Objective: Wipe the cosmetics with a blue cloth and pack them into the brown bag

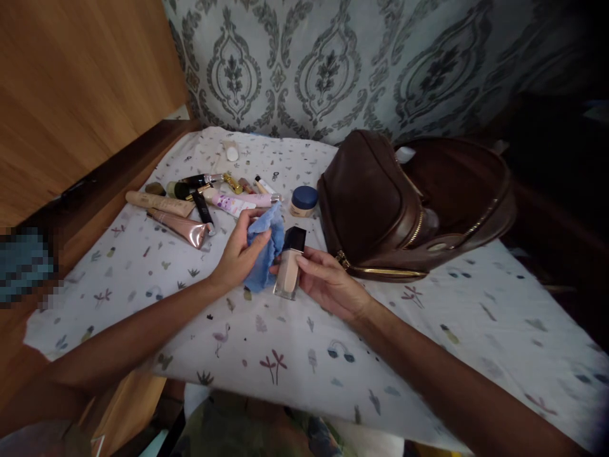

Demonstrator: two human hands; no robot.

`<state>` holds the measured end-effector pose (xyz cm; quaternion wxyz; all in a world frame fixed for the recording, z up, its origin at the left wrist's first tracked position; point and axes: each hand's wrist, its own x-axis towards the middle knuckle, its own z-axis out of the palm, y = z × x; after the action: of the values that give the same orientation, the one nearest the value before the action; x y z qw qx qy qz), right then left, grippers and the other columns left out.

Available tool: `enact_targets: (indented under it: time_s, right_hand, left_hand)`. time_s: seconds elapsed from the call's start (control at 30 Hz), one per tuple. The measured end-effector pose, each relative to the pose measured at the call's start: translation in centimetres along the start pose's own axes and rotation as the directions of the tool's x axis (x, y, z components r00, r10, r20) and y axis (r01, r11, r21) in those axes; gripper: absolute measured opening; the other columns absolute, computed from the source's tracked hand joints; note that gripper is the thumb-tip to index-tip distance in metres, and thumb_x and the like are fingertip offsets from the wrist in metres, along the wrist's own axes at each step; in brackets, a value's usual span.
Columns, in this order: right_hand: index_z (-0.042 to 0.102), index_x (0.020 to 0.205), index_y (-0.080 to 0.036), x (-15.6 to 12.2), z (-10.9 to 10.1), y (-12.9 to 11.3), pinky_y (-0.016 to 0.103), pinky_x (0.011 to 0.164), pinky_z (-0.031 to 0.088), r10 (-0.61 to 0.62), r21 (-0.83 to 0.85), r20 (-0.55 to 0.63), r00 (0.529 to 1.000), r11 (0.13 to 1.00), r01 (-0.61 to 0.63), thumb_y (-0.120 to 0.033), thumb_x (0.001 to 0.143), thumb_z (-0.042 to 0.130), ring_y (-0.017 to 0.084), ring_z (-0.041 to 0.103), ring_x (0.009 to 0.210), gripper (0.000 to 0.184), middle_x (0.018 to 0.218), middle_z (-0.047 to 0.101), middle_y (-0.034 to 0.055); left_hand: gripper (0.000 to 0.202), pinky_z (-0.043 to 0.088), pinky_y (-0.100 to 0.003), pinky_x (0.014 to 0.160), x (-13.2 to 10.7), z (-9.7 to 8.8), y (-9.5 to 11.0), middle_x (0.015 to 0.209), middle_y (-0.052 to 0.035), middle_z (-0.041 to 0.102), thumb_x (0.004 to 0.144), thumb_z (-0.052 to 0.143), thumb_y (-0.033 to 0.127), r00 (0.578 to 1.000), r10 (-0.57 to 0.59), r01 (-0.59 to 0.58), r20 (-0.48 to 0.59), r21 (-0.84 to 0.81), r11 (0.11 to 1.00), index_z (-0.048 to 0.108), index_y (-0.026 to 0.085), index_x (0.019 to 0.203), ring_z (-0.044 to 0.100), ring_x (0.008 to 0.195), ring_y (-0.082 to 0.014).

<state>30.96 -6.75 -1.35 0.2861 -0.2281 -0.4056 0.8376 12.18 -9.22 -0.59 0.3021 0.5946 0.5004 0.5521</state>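
My right hand (330,279) is closed around a foundation bottle (288,274), a clear bottle of beige liquid with a black cap, held slightly tilted above the table. Close on its left, my left hand (243,251) grips a crumpled blue cloth (266,254) between thumb and fingers. The cloth hangs beside the bottle; whether they touch, I cannot tell. Beyond my hands stands a jar with a dark blue lid (304,200). Left of it lies a loose group of cosmetics, among them a shiny rose-gold tube (179,227), a beige tube (159,203) and a pink-and-white tube (232,204).
A brown leather backpack (366,197) lies unzipped on the right of the table. A small white-capped item (232,152) sits at the back. The printed white tablecloth (238,343) covers the table, with a wooden panel (90,82) at left and a patterned wall (328,63) behind.
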Motion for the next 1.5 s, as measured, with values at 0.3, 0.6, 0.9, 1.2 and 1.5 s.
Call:
enact_targets:
  time_s: [0.3, 0.6, 0.9, 1.2, 1.5]
  right_hand:
    - [0.068, 0.093, -0.020, 0.3, -0.6, -0.3, 0.038, 0.082, 0.060, -0.051, 0.016, -0.068, 0.996, 0.999, 0.052, -0.043, 0.072, 0.084, 0.025, 0.074, 0.097, 0.035, 0.091, 0.076, 0.0053]
    - [0.056, 0.102, -0.028, 0.2, -0.5, -0.6, 0.041, 0.080, 0.062, -0.159, 0.026, -0.167, 0.973, 0.986, 0.165, -0.039, 0.072, 0.083, 0.025, 0.075, 0.095, 0.041, 0.097, 0.076, 0.0005]
    - [0.060, 0.110, -0.026, 0.2, -0.3, -0.5, 0.034, 0.077, 0.060, -0.072, 0.062, -0.108, 0.992, 0.995, 0.079, -0.033, 0.071, 0.086, 0.021, 0.075, 0.085, 0.047, 0.092, 0.076, -0.0008]
    - [0.070, 0.105, -0.026, 0.7, -0.5, 0.7, 0.027, 0.087, 0.054, -0.161, -0.007, -0.109, 0.981, 0.987, 0.162, -0.034, 0.072, 0.087, 0.014, 0.068, 0.090, 0.038, 0.099, 0.074, -0.0007]
    - [0.072, 0.100, -0.025, 1.0, -0.4, 0.5, 0.034, 0.093, 0.053, -0.221, -0.054, -0.108, 0.969, 0.975, 0.216, -0.042, 0.073, 0.085, 0.018, 0.066, 0.099, 0.035, 0.108, 0.072, 0.0013]
  left_hand:
    - [0.083, 0.054, -0.028, 0.065, 0.6, -1.2, -2.3, 0.132, -0.0090, 0.050, 0.078, 0.059, 0.025, 0.906, -0.009, 0.051, 0.422, -0.088, 0.995, 0.016, 0.035, 0.148, 0.063, 0.094, -0.0194]
    - [0.030, 0.051, -0.032, 0.080, 1.4, -1.8, -1.2, 0.102, -0.0052, 0.066, 0.084, 0.062, 0.027, 0.958, -0.078, 0.020, 0.275, 0.208, 0.978, 0.054, 0.019, 0.111, 0.063, 0.094, -0.0198]
    - [0.027, 0.051, -0.030, 0.083, 0.6, -1.3, 0.4, 0.111, -0.0055, 0.067, 0.087, 0.060, 0.025, 0.974, 0.124, -0.158, 0.188, 0.173, 0.972, 0.063, 0.020, 0.113, 0.062, 0.099, -0.0199]
    - [0.021, 0.052, -0.029, 0.082, 0.2, -0.7, 0.3, 0.096, -0.0018, 0.070, 0.081, 0.068, 0.024, 0.991, 0.091, -0.096, 0.096, 0.050, 0.994, 0.065, 0.018, 0.101, 0.065, 0.089, -0.0173]
    - [0.009, 0.048, -0.027, 0.073, 0.1, -0.9, 1.5, 0.088, -0.0032, 0.068, 0.088, 0.066, 0.024, 0.849, 0.314, -0.396, 0.425, 0.120, 0.910, 0.068, 0.018, 0.094, 0.062, 0.080, -0.0159]
